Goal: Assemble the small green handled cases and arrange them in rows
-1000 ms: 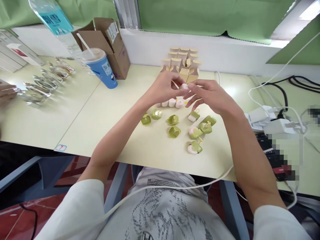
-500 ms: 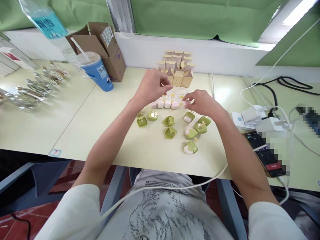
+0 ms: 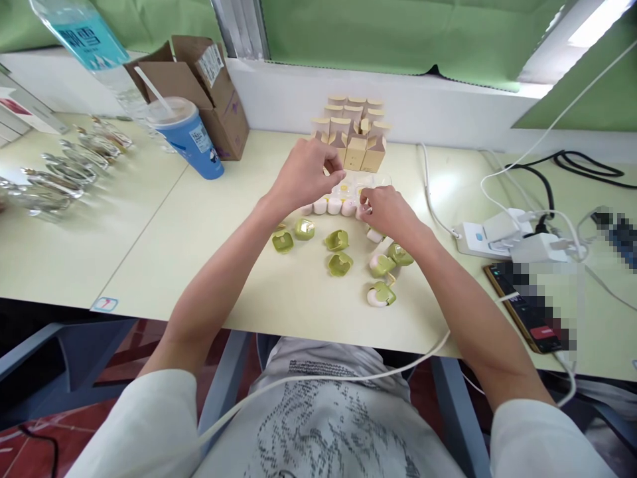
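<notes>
My left hand [image 3: 309, 174] is over the back of a clear plastic tray [image 3: 367, 179], thumb and index fingertips drawn together; what is between them, if anything, is too small to make out. My right hand [image 3: 387, 211] has its fingers closed around a small pinkish-white piece at the right end of a row of similar rounded white pieces [image 3: 334, 206]. Yellow spots show in the tray behind the row. Nearer me lie green shell halves [image 3: 339, 264] and small green cases [image 3: 304, 229]. White parts show in a few cases, such as the frontmost green-and-white one [image 3: 381, 294].
Small open cardboard boxes [image 3: 355, 154] stand by the wall. Left are a blue cup [image 3: 192, 143], a brown carton [image 3: 226, 113], a water bottle [image 3: 89, 40] and several glass bottles [image 3: 64, 169]. A power strip [image 3: 480, 240], cables and a phone [image 3: 522, 309] lie right.
My right hand has moved slightly left and down, and its fingers have closed in at the row's right end. My left hand has barely moved.
</notes>
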Motion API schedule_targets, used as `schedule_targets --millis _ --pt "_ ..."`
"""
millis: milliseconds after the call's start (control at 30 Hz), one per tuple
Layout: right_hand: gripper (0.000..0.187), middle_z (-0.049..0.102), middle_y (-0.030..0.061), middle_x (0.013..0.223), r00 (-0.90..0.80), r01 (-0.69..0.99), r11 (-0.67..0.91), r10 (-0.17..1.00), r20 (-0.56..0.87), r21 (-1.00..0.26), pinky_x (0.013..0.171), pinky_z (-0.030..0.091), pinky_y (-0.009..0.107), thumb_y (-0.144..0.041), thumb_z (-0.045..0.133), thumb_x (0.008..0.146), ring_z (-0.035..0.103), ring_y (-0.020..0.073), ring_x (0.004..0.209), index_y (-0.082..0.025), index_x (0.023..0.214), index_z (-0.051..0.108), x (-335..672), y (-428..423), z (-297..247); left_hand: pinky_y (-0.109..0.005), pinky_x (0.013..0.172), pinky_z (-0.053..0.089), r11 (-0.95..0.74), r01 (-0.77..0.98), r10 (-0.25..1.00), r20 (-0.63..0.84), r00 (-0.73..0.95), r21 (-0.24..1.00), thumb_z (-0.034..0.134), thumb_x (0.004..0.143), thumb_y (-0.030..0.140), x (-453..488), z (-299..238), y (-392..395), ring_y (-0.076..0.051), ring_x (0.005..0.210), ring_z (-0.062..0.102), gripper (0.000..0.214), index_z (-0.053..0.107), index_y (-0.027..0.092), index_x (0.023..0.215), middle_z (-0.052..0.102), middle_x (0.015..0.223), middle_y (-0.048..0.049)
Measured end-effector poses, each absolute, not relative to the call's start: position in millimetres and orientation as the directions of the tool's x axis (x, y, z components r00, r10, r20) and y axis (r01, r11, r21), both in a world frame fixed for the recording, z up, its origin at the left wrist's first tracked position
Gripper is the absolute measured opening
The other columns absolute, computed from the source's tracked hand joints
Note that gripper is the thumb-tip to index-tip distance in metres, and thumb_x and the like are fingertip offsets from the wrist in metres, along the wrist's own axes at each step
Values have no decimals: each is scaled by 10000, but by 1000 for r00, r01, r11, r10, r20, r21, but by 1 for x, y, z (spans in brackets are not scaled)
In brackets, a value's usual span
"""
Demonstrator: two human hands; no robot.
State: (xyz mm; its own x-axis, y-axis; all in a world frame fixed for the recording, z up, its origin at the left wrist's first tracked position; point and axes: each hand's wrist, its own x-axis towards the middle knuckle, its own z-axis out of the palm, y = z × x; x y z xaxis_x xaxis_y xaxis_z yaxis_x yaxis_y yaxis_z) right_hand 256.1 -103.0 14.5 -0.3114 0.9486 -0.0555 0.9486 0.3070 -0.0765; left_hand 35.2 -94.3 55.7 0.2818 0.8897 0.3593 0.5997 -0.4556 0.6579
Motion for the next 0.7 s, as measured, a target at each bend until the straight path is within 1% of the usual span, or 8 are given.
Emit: schedule_targets --millis 133,200,300,400,467,600,700 --pt "379 827 265 1267 -309 949 305 950 -49 -76 882 505 438 -111 517 1074 765 430 1184 -103 1343 783 256 -102 12 -413 903 677 -473 600 881 370 296 645 824 959 274 36 54 -94 -288 905 850 214 749 229 764 818 791 -65" --pt "381 816 273 1273 -305 951 302 951 -46 -73 878 497 443 -116 505 1079 760 435 1177 -99 1352 771 256 -102 12 -425 914 671 -467 607 884 360 299 643 823 960 259 37 54 -95 -290 911 850 210 746 233 766 824 806 -66" --pt "379 799 278 1265 -303 952 300 952 -40 -66 874 491 445 -119 490 1081 750 433 1155 -98 1346 760 255 -104 11 -430 926 648 -449 631 893 341 294 633 805 956 191 39 56 -96 -281 909 842 211 737 236 761 824 819 -55" --pt "364 759 291 1323 -295 954 293 955 -30 -65 878 488 448 -106 515 1054 733 422 1121 -112 1324 759 255 -106 12 -429 918 621 -432 658 901 320 292 617 773 959 143 41 59 -98 -265 898 828 229 730 236 753 826 834 -49" --pt "351 733 289 1359 -295 953 292 955 -34 -78 879 483 445 -104 544 1034 721 407 1092 -129 1308 763 255 -106 14 -434 917 614 -430 666 903 313 295 609 769 963 144 42 59 -99 -264 895 824 232 731 239 756 831 847 -49" --pt "309 729 272 1336 -298 951 292 953 -59 -97 897 475 433 -116 563 1042 705 396 1113 -141 1267 774 256 -107 17 -439 958 633 -436 671 899 321 298 599 780 960 166 42 56 -98 -290 960 850 222 740 249 758 839 848 -45" --pt "361 727 265 1386 -281 959 276 957 -75 -70 878 456 428 -87 570 1032 712 393 1124 -143 1332 761 256 -106 18 -441 999 644 -433 681 901 311 303 590 782 962 173 43 55 -98 -301 1002 865 201 757 242 775 850 860 -48"
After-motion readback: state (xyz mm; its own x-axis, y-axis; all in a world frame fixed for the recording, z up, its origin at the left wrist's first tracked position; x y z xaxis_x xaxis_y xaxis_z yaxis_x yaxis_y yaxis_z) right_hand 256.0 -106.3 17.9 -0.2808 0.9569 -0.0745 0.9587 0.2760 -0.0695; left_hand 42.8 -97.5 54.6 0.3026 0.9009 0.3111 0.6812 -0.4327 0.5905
